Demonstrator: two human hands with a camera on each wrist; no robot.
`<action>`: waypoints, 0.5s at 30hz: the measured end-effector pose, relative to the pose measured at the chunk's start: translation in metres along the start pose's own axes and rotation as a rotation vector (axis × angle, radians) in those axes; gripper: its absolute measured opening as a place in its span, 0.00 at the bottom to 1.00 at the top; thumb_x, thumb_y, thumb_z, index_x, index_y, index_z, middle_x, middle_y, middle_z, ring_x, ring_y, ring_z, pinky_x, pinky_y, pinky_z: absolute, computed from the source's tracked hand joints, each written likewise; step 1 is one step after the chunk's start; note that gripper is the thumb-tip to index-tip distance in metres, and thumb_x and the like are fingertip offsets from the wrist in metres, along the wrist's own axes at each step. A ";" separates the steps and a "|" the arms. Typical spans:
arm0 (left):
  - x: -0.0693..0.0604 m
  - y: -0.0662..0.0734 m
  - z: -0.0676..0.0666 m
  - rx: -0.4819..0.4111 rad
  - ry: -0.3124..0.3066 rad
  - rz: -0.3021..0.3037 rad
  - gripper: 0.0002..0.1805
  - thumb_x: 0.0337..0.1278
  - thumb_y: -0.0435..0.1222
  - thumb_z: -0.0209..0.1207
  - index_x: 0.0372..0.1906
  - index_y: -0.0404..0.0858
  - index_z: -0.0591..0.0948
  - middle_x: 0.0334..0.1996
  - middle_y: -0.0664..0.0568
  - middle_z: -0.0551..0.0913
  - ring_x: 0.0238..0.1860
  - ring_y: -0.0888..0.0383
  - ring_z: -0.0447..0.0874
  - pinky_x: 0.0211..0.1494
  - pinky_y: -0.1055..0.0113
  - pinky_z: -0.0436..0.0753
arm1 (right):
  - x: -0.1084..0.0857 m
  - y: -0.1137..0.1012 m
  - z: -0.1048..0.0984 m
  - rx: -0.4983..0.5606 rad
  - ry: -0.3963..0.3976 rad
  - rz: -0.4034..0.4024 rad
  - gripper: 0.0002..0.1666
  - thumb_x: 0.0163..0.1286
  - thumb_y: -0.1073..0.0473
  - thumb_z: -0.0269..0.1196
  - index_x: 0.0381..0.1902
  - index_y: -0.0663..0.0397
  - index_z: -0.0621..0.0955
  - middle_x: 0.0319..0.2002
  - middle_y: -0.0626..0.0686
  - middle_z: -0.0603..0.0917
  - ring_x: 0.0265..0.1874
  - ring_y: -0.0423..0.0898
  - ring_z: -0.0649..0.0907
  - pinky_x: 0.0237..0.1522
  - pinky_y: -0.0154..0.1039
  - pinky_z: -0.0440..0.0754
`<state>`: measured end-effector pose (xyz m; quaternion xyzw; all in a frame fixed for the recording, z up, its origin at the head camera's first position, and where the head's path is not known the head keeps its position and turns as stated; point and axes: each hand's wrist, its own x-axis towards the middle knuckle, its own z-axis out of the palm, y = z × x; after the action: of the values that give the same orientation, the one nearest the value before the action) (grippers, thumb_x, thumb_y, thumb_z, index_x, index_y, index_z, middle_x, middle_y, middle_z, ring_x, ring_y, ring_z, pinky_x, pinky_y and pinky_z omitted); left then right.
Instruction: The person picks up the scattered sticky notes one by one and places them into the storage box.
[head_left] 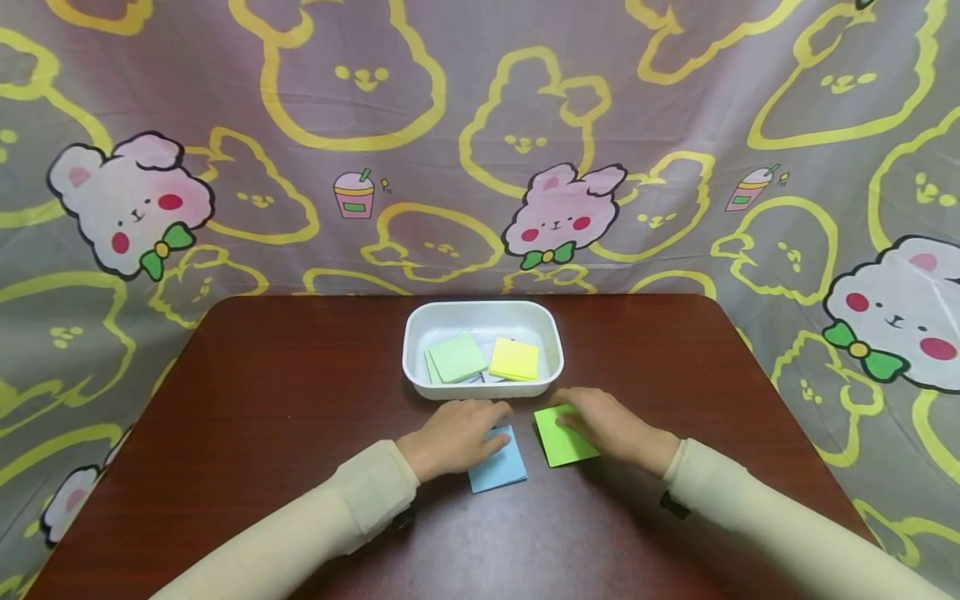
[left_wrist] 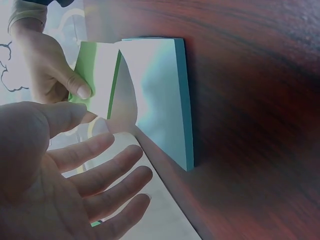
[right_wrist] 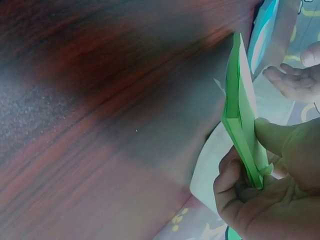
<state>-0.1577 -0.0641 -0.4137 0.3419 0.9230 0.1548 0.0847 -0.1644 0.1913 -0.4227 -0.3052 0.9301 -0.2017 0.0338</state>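
A bright green sticky-note pad (head_left: 561, 442) is pinched by my right hand (head_left: 613, 427), thumb on one face and curled fingers on the other. In the right wrist view the green pad (right_wrist: 233, 100) is tilted up off the table. Just to its left, a blue sticky-note pad (head_left: 498, 468) lies on the table. My left hand (head_left: 453, 437) hovers over the blue pad's far left part, hiding it. In the left wrist view its fingers (left_wrist: 117, 172) are spread and apart from the blue pad (left_wrist: 157, 90), holding nothing.
Behind the hands stands a white tray (head_left: 483, 391) holding pale green pads (head_left: 457, 358) and a yellow pad (head_left: 515, 359). The dark wooden table (head_left: 300, 375) ends at a cartoon-printed curtain (head_left: 450, 175).
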 end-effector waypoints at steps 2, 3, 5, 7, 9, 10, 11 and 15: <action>0.000 0.000 0.000 -0.003 0.009 0.006 0.17 0.69 0.44 0.61 0.56 0.40 0.81 0.47 0.52 0.87 0.46 0.56 0.86 0.49 0.60 0.83 | 0.000 0.000 -0.001 0.002 -0.008 0.015 0.10 0.68 0.66 0.65 0.47 0.55 0.84 0.40 0.47 0.87 0.38 0.42 0.83 0.44 0.43 0.82; 0.000 0.000 0.000 -0.002 0.013 0.010 0.17 0.69 0.44 0.61 0.56 0.40 0.81 0.46 0.52 0.87 0.46 0.56 0.86 0.48 0.60 0.83 | 0.000 0.000 -0.002 0.002 -0.007 0.018 0.09 0.68 0.66 0.65 0.46 0.55 0.84 0.39 0.47 0.87 0.38 0.42 0.83 0.44 0.42 0.82; 0.001 0.000 0.001 -0.003 0.018 0.014 0.17 0.69 0.44 0.61 0.55 0.40 0.81 0.46 0.52 0.87 0.46 0.56 0.86 0.48 0.60 0.83 | 0.000 -0.001 -0.004 0.001 -0.007 0.029 0.09 0.68 0.66 0.65 0.46 0.55 0.84 0.39 0.47 0.87 0.37 0.41 0.82 0.43 0.42 0.82; 0.002 0.000 0.001 -0.005 0.024 0.020 0.17 0.69 0.44 0.60 0.56 0.40 0.81 0.46 0.52 0.87 0.46 0.56 0.86 0.48 0.61 0.83 | 0.000 -0.002 -0.006 0.002 -0.003 0.037 0.09 0.68 0.66 0.66 0.46 0.55 0.84 0.39 0.47 0.87 0.37 0.41 0.82 0.43 0.42 0.82; 0.003 0.001 0.001 -0.011 0.030 0.026 0.17 0.70 0.44 0.60 0.56 0.40 0.81 0.47 0.51 0.87 0.47 0.56 0.86 0.49 0.60 0.84 | 0.000 -0.003 -0.009 0.004 0.006 0.037 0.10 0.67 0.66 0.67 0.46 0.55 0.84 0.39 0.47 0.88 0.38 0.42 0.83 0.44 0.43 0.83; 0.003 0.001 0.001 -0.015 0.034 0.029 0.17 0.70 0.44 0.60 0.57 0.40 0.81 0.48 0.50 0.87 0.47 0.56 0.86 0.49 0.60 0.84 | 0.000 -0.004 -0.010 0.003 0.010 0.038 0.10 0.67 0.66 0.67 0.46 0.56 0.84 0.40 0.48 0.88 0.39 0.42 0.83 0.44 0.43 0.83; 0.004 0.001 0.000 -0.020 0.038 0.031 0.17 0.70 0.43 0.60 0.57 0.40 0.81 0.49 0.50 0.87 0.48 0.56 0.86 0.50 0.59 0.84 | 0.000 -0.005 -0.012 0.002 0.015 0.038 0.10 0.67 0.66 0.67 0.47 0.56 0.84 0.40 0.48 0.88 0.39 0.43 0.84 0.44 0.44 0.83; 0.005 0.003 -0.002 -0.040 0.055 0.043 0.17 0.70 0.43 0.60 0.56 0.39 0.81 0.50 0.48 0.87 0.50 0.54 0.86 0.52 0.58 0.84 | 0.000 -0.007 -0.016 -0.018 0.038 0.020 0.11 0.66 0.67 0.67 0.47 0.57 0.85 0.41 0.49 0.89 0.41 0.45 0.85 0.45 0.46 0.84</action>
<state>-0.1606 -0.0591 -0.4110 0.3554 0.9142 0.1842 0.0630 -0.1640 0.1917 -0.4055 -0.2922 0.9353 -0.1989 0.0156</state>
